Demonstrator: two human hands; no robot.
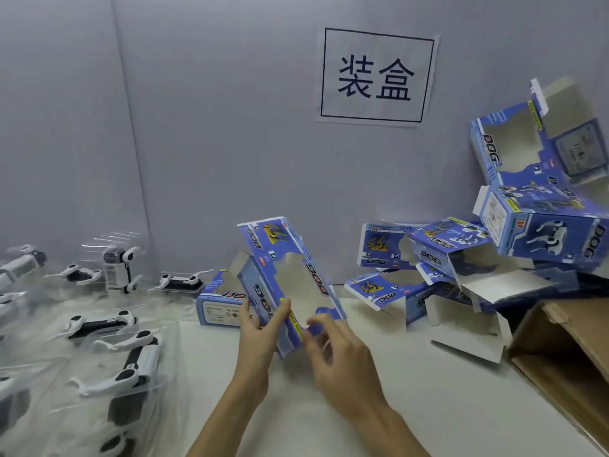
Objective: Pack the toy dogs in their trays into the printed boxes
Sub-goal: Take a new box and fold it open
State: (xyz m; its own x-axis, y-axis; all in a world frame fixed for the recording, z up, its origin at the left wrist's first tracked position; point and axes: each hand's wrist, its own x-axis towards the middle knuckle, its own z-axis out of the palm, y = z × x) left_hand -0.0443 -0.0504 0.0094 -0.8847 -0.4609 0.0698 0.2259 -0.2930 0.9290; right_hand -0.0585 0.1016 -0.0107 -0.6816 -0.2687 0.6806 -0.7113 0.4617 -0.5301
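Observation:
I hold one blue printed box [283, 278] upright above the middle of the white table, its window cut-out facing me and its flaps open. My left hand [260, 338] grips the box's lower left edge. My right hand [339, 354] pinches a small flap at the box's lower right end. Several black-and-white toy dogs in clear plastic trays [125, 357] lie spread over the left side of the table. More blue printed boxes [438, 258] are heaped at the right, against the wall.
Another blue box [220, 305] lies on the table just behind my left hand. A brown cardboard carton [566, 357] stands open at the right edge. A paper sign [375, 77] hangs on the grey wall behind.

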